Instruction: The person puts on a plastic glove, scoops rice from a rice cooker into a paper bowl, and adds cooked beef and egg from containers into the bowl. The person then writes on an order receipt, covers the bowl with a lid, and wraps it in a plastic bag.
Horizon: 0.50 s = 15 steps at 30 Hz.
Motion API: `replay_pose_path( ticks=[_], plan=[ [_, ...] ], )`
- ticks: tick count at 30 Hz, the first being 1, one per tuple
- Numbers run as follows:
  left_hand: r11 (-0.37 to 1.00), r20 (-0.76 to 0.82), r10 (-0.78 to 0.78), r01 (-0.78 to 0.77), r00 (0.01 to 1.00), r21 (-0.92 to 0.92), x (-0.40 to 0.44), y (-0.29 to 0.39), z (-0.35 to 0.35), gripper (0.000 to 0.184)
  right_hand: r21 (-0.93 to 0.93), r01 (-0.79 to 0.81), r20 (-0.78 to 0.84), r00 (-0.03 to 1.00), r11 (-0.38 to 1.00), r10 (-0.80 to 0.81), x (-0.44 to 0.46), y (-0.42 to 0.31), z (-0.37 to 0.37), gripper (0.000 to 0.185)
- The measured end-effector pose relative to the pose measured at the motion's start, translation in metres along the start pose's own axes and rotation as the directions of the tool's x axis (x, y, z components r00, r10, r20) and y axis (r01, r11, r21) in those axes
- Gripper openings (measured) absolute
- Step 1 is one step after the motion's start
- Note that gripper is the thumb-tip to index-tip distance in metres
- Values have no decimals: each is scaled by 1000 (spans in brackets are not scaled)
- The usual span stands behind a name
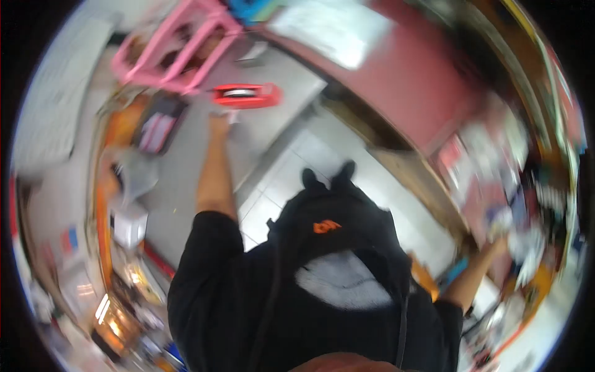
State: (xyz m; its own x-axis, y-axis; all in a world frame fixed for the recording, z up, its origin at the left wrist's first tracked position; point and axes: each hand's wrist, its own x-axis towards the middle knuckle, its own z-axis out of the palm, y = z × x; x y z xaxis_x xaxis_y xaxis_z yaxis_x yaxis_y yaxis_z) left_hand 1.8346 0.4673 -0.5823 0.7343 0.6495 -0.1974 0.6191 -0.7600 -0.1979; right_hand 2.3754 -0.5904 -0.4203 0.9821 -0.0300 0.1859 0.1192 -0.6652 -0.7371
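My left hand reaches out over the grey table, its fingers blurred beside a small pale scrap. Just beyond it lies a red tape dispenser with a white roll inside. On the other side, my right hand is stretched toward crumpled clear plastic among mixed goods. Motion blur hides the fingers of both hands and whatever they may touch. I wear a black top and a black apron with an orange mark.
A pink basket rack stands at the table's far left, near a dark box. White sheets lie on the red surface. A clear bag and a white box are at the left.
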Motion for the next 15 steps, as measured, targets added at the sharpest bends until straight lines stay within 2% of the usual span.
replay_pose_path(
  ticks=[1, 2, 3, 4, 5, 6, 7, 8, 9, 10, 11, 12, 14, 15],
  plan=[
    [998, -293, 16, -36, 956, -61, 3, -8, 24, 33, -213, 26, -30, 999, 977, -33, -14, 32, -13, 47],
    [727, -326, -221, -68, 919, -683, 28, -32, 88, 28, -408, 35, -59, 996, 912, -65, -28, 53, -24, 46],
    [501, -230, -64, -168, 971, -849, 32, -39, 79, 27, -352, -172, -142, 981, 920, 129, -47, -18, -10, 48],
    [122, 204, -295, 249, 933, -961, 8, -9, 6, 32, -278, -371, -218, 923, 886, 318, -71, -104, 9, 51],
    [483, 49, -381, 244, 923, -841, 13, -29, 22, 38, 263, -228, -328, 893, 937, 309, -80, -114, 23, 28],
    [436, 77, -423, 278, 903, -856, -5, -14, -17, 46, 317, -292, -300, 872, 902, 388, -89, -137, 23, 26],
    [302, 104, -360, 221, 927, -927, -17, -14, -43, 51, 149, -258, -300, 908, 954, 292, -100, -151, 20, 25],
    [223, 71, -336, 152, 939, -963, -29, -12, -67, 53, -14, -217, -270, 941, 976, 206, -112, -163, 22, 25],
    [145, 29, -332, 81, 943, -986, -39, 8, -98, 54, 127, -251, -248, 929, 960, 276, -118, -174, 32, 25],
    [157, 1, -319, 54, 948, -986, -41, 32, -137, 54, 263, -281, -211, 917, 923, 339, -123, -182, 35, 25],
    [146, -122, -290, -82, 949, -986, -49, 60, -178, 53, 350, -369, -155, 884, 861, 442, -120, -159, 37, 27],
    [130, -241, -266, -213, 933, -968, -61, 88, -218, 53, 240, -323, -158, 917, 915, 365, -123, -189, 43, 26],
    [183, -284, -165, -253, 945, -950, -72, 161, -300, 51, 61, -200, -70, 976, 978, 204, -109, -147, 58, 26],
    [109, -359, -119, -347, 926, -932, -77, 205, -327, 50, -46, -134, -35, 991, 990, 132, -99, -134, 67, 27]
  ],
)
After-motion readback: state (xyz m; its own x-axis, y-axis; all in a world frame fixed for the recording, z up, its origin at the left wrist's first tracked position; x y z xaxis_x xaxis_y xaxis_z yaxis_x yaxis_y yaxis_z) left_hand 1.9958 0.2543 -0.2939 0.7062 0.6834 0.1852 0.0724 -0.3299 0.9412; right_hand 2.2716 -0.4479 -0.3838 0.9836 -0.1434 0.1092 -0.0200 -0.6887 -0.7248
